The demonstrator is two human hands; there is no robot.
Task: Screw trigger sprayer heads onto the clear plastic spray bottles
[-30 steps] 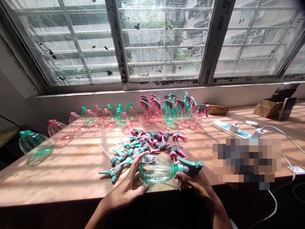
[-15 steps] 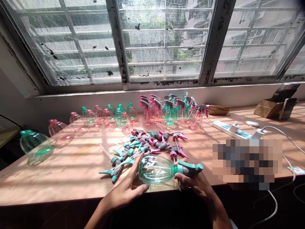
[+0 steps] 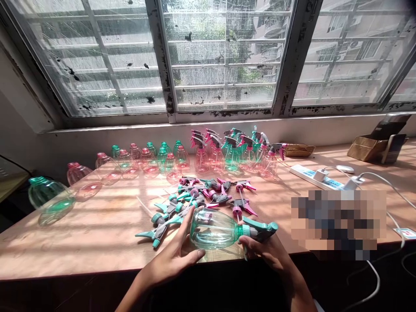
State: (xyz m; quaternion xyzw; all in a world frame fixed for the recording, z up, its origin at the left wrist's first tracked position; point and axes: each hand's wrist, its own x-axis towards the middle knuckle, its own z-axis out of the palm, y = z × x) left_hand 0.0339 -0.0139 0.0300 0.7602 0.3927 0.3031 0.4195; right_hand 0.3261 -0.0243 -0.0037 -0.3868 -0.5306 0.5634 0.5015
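Head view: held bottle (image 3: 216,229) sideways between two hands at the near edge of the counter (image 3: 97,242)

I start at the far left, where an uncapped green bottle (image 3: 48,199) sits by the end of the counter with a pink bottle (image 3: 79,177) just behind it. Both look empty. Next comes a row of open bottles (image 3: 146,158), pink and green, upright at the back, with nothing in them that I can see. I judge they are grouped there to keep them apart from the fitted ones.

In the middle lies a loose pile of trigger heads (image 3: 201,195) with their thin tubes sticking out, near both hands.

At the near edge the left hand (image 3: 172,260) cups the base of the held bottle, fingers spread along its far side and thumb pressed on the near side. I read that as a steadying grip. The bottle lies level just above the counter's edge, clear green and dry inside as far as I can see.

Its sprayer head (image 3: 260,229) points right. The right hand (image 3: 269,255) curls beneath it, fingers closed about the collar at the neck.

Behind stands a cluster of capped bottles (image 3: 234,151), all upright.

Further right lie a power strip (image 3: 313,177) and a cardboard box (image 3: 367,147); I cannot tell what the box holds.
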